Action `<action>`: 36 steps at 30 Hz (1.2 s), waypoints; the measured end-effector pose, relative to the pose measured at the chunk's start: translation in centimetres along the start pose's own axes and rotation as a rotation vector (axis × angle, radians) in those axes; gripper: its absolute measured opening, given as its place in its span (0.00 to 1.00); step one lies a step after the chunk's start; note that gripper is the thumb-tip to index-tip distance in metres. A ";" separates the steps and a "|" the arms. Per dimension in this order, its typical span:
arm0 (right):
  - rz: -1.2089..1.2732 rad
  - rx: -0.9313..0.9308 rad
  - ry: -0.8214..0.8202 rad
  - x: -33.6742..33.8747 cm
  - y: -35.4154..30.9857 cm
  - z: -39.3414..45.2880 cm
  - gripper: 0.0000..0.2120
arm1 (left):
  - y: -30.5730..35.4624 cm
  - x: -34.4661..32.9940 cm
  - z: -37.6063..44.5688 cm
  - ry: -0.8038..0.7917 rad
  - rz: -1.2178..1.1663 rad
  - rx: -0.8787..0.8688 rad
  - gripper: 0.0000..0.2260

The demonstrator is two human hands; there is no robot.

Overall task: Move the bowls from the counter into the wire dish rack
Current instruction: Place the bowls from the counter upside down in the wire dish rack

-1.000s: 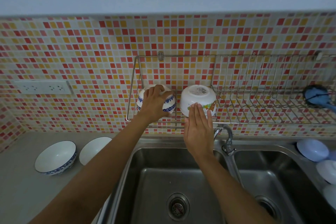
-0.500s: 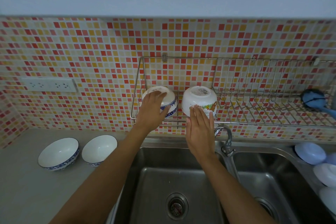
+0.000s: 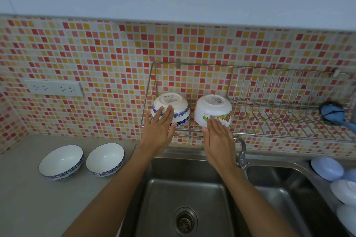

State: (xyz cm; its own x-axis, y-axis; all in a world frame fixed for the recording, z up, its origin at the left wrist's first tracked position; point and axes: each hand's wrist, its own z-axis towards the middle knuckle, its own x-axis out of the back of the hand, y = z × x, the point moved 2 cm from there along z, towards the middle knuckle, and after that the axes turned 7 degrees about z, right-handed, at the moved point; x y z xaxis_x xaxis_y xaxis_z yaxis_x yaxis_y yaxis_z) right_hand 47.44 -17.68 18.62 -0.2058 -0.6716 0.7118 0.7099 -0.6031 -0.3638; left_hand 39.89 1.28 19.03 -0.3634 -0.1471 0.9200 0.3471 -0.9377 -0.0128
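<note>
Two bowls sit upside down at the left end of the wall-mounted wire dish rack (image 3: pixel 279 102): a blue-patterned bowl (image 3: pixel 173 103) and a white bowl with a cartoon print (image 3: pixel 212 107). My left hand (image 3: pixel 159 130) lies flat with its fingertips touching the blue-patterned bowl. My right hand (image 3: pixel 218 136) is flat too, fingers at the lower edge of the cartoon bowl. Neither hand grips anything. On the grey counter at the left stand two upright bowls with blue rims, one further left (image 3: pixel 61 161) and one nearer the sink (image 3: pixel 105 158).
A double steel sink (image 3: pixel 185 188) lies below the rack, with a tap (image 3: pixel 241 150) between the basins. A blue brush (image 3: pixel 332 112) rests in the rack's right end. Pale blue and white dishes (image 3: pixel 327 168) are stacked at the right. A wall socket (image 3: pixel 54 88) sits at the left.
My left hand has let go of the blue-patterned bowl and flattened, sliding down off it. My right hand has drawn back a little. The view has shifted to the left.
</note>
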 end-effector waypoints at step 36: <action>0.346 -0.119 -0.033 -3.6 -6.1 -7.0 0.19 | -5.3 -3.1 -12.1 -0.062 -0.263 0.174 0.29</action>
State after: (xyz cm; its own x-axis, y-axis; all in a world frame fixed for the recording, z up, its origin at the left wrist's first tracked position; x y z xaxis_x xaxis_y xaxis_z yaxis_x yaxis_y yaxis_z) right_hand 39.19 -14.63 14.11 0.0563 -0.8313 0.5529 0.6501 -0.3898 -0.6523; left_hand 28.72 2.86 11.49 -0.4088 0.1175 0.9050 0.3925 -0.8726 0.2906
